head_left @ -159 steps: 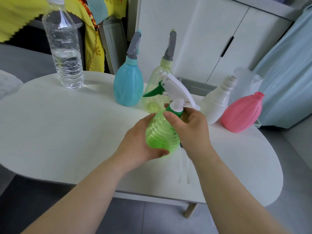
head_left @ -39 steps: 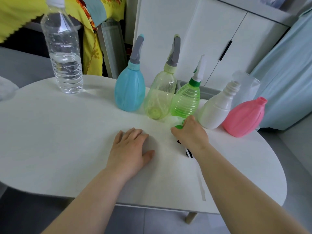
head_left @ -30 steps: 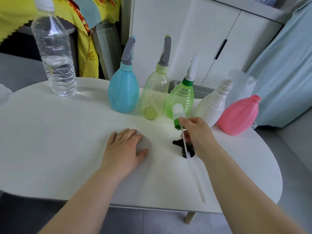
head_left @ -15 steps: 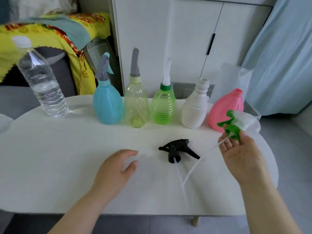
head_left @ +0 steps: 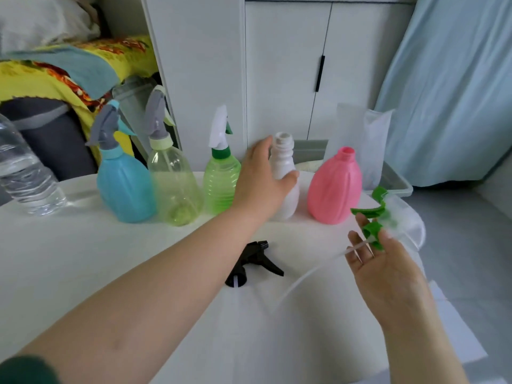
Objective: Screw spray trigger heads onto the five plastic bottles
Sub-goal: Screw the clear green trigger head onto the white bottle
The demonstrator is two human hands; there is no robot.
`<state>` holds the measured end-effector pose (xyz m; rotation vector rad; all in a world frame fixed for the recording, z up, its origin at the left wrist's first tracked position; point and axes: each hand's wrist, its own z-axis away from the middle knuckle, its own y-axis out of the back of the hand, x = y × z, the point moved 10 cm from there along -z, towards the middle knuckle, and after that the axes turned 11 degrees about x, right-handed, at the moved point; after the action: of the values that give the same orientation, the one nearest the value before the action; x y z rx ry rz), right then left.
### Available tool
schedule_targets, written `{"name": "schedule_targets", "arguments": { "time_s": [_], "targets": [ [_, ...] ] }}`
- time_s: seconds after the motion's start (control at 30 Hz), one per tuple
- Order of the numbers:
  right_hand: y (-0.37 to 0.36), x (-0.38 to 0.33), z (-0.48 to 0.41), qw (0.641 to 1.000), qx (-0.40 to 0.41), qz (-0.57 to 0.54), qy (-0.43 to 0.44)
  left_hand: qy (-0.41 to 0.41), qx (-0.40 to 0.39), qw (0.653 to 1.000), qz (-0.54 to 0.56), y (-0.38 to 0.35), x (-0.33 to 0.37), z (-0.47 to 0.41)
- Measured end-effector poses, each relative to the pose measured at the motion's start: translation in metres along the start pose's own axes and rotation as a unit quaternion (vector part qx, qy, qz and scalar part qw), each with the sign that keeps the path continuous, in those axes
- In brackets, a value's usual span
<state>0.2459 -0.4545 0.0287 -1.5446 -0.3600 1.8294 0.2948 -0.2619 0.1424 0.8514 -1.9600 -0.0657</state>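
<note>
Hard to make out at the right of the frame: a blurred green head [head_left: 374, 230] with a clear body, held at the fingertips of the right hand [head_left: 388, 275], palm up, fingers nearly straight, thumb hidden; cannot tell just how pinched. Trailing from it toward lower centre, a thin tube [head_left: 356, 247], mostly lost against the white table [head_left: 69, 259]. Cut off at the left edge, a water bottle [head_left: 25, 181]. At centre, left hand [head_left: 260, 178] wrapped round the neck of the white bottle [head_left: 285, 167], thumb across the front, fingers curled behind and largely hidden. Upright on the table, mouth bare, body partly covered by that hand. Just right of it, a pink bottle [head_left: 333, 187], mouth also bare. Leftward in a row, green bottle [head_left: 221, 184], yellow bottle [head_left: 174, 189] and blue bottle [head_left: 124, 187], heads on. Below centre, flat on the table, a black head [head_left: 252, 264], apart from both hands. Behind the row, a cabinet [head_left: 285, 65]; upper right, a curtain [head_left: 448, 92]; behind the pink bottle, a clear bag [head_left: 371, 145] in a bin [head_left: 399, 184].
</note>
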Motion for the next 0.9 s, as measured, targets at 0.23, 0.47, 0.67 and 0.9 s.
{"name": "schedule_targets", "arguments": {
  "time_s": [0.23, 0.47, 0.67, 0.9],
  "targets": [
    [0.012, -0.009, -0.004, 1.000, 0.007, -0.002, 0.016, 0.153, -0.024, 0.988, 0.008, -0.033, -0.036, -0.026],
    [0.005, -0.016, 0.003, 0.999, -0.026, -0.010, 0.040, 0.139, 0.019, 0.989, 0.048, -0.019, -0.038, -0.021],
    [0.001, -0.020, 0.008, 0.998, -0.011, 0.003, 0.056, 0.098, 0.051, 0.984, 0.140, 0.037, -0.021, 0.001],
    [-0.029, -0.015, 0.032, 0.996, -0.034, -0.074, 0.044, 0.042, 0.102, 0.981, 0.161, 0.138, -0.017, 0.041]
  ]
}}
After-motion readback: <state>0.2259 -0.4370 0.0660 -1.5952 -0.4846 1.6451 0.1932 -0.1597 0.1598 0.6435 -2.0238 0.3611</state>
